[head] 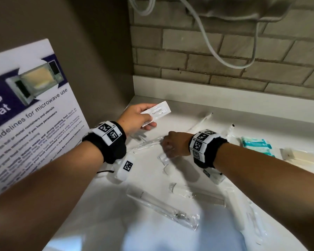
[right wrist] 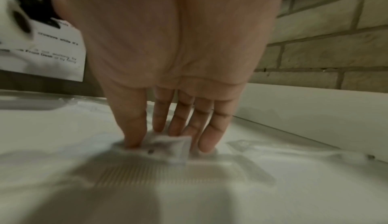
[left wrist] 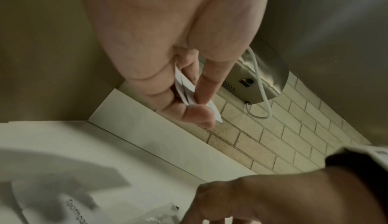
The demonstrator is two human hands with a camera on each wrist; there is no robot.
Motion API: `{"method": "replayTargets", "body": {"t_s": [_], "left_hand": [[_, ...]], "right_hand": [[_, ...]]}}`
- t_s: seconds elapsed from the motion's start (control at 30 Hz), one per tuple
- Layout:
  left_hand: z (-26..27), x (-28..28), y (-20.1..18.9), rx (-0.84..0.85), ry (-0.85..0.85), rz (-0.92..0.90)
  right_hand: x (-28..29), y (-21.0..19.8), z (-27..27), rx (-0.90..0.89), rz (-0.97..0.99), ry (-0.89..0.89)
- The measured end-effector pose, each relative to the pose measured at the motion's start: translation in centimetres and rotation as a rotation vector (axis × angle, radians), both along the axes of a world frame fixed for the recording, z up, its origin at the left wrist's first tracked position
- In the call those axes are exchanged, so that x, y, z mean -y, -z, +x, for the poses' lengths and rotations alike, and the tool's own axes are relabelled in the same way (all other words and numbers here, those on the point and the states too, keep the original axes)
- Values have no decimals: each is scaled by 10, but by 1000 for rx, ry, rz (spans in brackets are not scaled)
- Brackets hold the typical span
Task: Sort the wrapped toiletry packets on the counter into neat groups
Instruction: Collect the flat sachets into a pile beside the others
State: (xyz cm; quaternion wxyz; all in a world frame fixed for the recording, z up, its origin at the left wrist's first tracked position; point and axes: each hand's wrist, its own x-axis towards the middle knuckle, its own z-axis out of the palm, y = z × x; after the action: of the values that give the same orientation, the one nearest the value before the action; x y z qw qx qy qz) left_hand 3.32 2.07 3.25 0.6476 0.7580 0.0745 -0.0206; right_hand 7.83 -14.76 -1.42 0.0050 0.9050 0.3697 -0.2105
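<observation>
Left hand [head: 134, 115] pinches toothpaste packets [head: 159, 110]; right hand [head: 176, 144] touches a blurred small packet [right wrist: 170, 148].

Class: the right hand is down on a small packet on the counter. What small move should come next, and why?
Probably pinch the small packet and lift it. The right hand has its thumb and fingers at the packet's opposite edges while it lies on the counter, and the left hand holds a toothpaste packet.
</observation>
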Motion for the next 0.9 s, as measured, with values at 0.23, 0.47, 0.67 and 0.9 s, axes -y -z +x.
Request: {"method": "replayTargets", "body": {"t_s": [0.23, 0.47, 0.67, 0.9], "left_hand": [[-3, -7, 4, 15, -36, 37], [-11, -10, 6, 32, -85, 15], [-14, -16, 24, 1, -146, 21], [-17, 4, 26, -47, -65, -222]], "right_hand": [[0, -1, -9, 9, -42, 37], [6, -4, -13, 32, -43, 150], [9, -27, -13, -79, 163, 150], [-6, -78, -6, 16, 555, 210]]}}
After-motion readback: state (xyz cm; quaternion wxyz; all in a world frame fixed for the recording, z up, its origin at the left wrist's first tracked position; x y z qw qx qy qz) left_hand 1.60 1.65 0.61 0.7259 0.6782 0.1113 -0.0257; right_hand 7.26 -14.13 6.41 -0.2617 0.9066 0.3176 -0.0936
